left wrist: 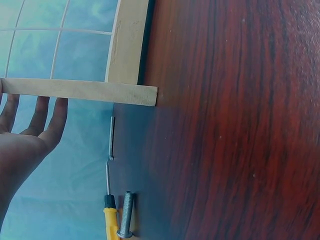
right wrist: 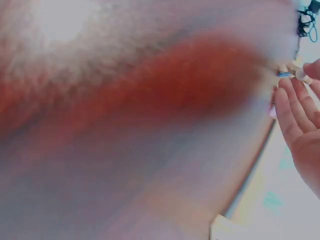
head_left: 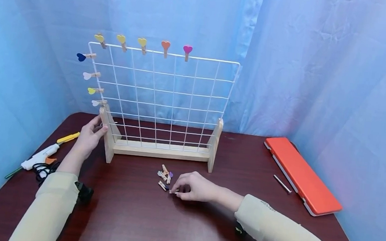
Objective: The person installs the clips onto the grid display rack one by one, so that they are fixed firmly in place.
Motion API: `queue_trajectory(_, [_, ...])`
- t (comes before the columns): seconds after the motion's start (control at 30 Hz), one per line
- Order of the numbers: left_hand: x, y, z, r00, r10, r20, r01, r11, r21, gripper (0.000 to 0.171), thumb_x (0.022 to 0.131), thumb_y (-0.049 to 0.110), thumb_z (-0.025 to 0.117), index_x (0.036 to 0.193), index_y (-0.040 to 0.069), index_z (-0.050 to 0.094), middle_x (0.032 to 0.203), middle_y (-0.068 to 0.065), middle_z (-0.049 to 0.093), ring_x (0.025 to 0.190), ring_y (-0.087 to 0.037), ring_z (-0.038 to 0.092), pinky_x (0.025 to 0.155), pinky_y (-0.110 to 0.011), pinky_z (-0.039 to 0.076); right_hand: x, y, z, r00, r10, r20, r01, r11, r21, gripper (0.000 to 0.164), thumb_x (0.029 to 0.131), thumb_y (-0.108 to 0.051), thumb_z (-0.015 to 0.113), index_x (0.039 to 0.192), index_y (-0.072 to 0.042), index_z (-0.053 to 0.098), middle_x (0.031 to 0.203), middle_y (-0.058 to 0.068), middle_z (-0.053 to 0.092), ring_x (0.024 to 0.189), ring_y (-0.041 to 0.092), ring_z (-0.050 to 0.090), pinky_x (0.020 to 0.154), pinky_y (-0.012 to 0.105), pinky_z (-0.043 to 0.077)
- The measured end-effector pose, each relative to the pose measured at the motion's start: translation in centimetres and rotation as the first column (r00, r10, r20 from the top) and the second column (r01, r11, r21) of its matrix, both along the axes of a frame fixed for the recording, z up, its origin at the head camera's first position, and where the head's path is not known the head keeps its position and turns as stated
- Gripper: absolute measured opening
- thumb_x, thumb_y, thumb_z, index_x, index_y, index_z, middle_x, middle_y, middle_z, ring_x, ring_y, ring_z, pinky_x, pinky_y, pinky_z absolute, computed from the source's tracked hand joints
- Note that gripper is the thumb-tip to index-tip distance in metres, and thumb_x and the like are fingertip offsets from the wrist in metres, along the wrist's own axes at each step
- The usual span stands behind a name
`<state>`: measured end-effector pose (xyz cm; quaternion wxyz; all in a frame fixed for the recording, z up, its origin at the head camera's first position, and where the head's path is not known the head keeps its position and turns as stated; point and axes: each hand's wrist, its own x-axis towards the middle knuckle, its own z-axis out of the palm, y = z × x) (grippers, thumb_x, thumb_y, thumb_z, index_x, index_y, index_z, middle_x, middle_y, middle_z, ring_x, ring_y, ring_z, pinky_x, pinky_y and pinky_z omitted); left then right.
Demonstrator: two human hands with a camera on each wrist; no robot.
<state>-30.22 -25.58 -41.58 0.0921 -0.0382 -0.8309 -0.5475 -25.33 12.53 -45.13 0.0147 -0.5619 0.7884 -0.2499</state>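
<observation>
L hand (head_left: 89, 135) grasps the L upright (head_left: 107, 139) of the wooden stand, lower half, thumb on the near side; L wrist cam has fingertips against the upright's outer face. R hand (head_left: 196, 188) pinches a small wooden peg (head_left: 172, 191) btwn thumb & fingertips, low over the desk (head_left: 203, 226); most of the peg is hidden, so can't tell its colour for sure.

Loose heart pegs (head_left: 162, 186) in a small pile on the desk, just L of R hand's fingertips; a purple heart & a whitish one show, some pegs overlap. White wire grid (head_left: 153, 89) stands upright in the stand, to the R of & above L hand, beyond R hand. Crossbar (head_left: 162, 153) runs from the L upright twd the R upright (head_left: 214, 146), which is beyond R hand & slightly to its R.

Pegs clipped on grid's top edge, well above both hands, L to R: 3 yellow pegs (head_left: 121, 39), orange peg (head_left: 165, 45), pink peg (head_left: 187, 49). Down the side edge, above L hand: dark blue peg (head_left: 81, 57), white, yellow, white, the lowest nr the upright's top.

L of L hand: yellow-handled screwdriver (head_left: 68, 138), then white glue gun (head_left: 40, 157) w/ orange trigger, nearer the body; black cable (head_left: 42, 172) bunched by the L forearm. Well R of R hand, a bit farther out: metal bolt (head_left: 282, 184) beside a long orange-red case (head_left: 303, 175). Blue curtain (head_left: 289, 60) behind it all.
</observation>
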Motion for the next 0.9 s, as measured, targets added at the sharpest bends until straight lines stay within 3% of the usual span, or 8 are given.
queue_trajectory(0.13, [0.1,-0.2,-0.1,1.0,0.007,0.006,-0.007,1.0,-0.009,0.064,0.09,0.037,0.042,0.144,0.021,0.012,0.146,-0.014,0.02,0.129,-0.039,0.025,0.096,-0.055,0.03,0.1,0.3,1.7,0.999,-0.003,-0.034,0.002,1.0,-0.019,0.016,0.084,-0.01,0.055,0.091,-0.015,0.068,0.086,-0.009,0.061,0.077,0.0,0.055,0.065,0.014,0.047])
queue_trajectory(0.27, [0.1,-0.3,0.0,1.0,0.009,-0.005,-0.009,1.0,-0.004,0.063,0.091,0.036,0.043,0.144,0.021,0.013,0.146,-0.013,0.021,0.129,-0.038,0.026,0.097,-0.055,0.03,-0.1,0.6,4.6,0.997,-0.065,-0.04,0.065,0.998,0.017,0.013,0.085,-0.011,0.056,0.092,-0.012,0.067,0.086,-0.007,0.062,0.077,-0.003,0.053,0.066,0.013,0.046])
queue_trajectory(0.4, [0.1,-0.2,0.2,1.0,0.003,-0.011,-0.003,1.0,0.004,0.061,0.092,0.034,0.042,0.144,0.018,0.014,0.146,-0.015,0.021,0.128,-0.039,0.026,0.097,-0.055,0.03,-0.8,1.2,8.6,0.987,-0.144,-0.074,0.144,0.99,0.001,0.008,0.082,-0.015,0.063,0.089,-0.014,0.066,0.083,-0.01,0.064,0.071,-0.004,0.055,0.065,0.014,0.048])
queue_trajectory(0.6, [0.0,-0.1,0.2,1.0,0.002,0.004,-0.002,1.0,-0.003,0.062,0.092,0.033,0.042,0.144,0.017,0.013,0.146,-0.015,0.02,0.128,-0.039,0.026,0.097,-0.055,0.03,-1.8,2.3,15.6,0.966,-0.221,-0.131,0.207,0.972,-0.114,0.008,0.081,-0.019,0.065,0.089,-0.019,0.068,0.08,-0.013,0.064,0.074,-0.002,0.057,0.064,0.019,0.05])
queue_trajectory(0.77, [0.0,-0.1,0.2,1.0,0.003,0.007,-0.003,1.0,-0.002,0.062,0.092,0.033,0.043,0.144,0.018,0.013,0.146,-0.014,0.021,0.128,-0.039,0.026,0.097,-0.055,0.03,-2.1,2.9,21.3,0.955,-0.278,-0.106,0.241,0.931,-0.276,0.009,0.081,-0.015,0.064,0.088,-0.016,0.069,0.079,-0.011,0.064,0.073,0.001,0.057,0.066,0.019,0.049])
queue_trajectory(0.9, [0.0,-0.1,0.1,1.0,0.006,0.017,-0.006,1.0,-0.002,0.062,0.092,0.034,0.042,0.144,0.018,0.013,0.146,-0.014,0.02,0.129,-0.039,0.025,0.097,-0.055,0.03,-1.8,3.0,25.6,0.954,-0.289,-0.075,0.223,0.857,-0.465,0.008,0.079,0.0,0.062,0.084,-0.002,0.067,0.077,0.004,0.064,0.069,0.008,0.058,0.064,0.021,0.049])
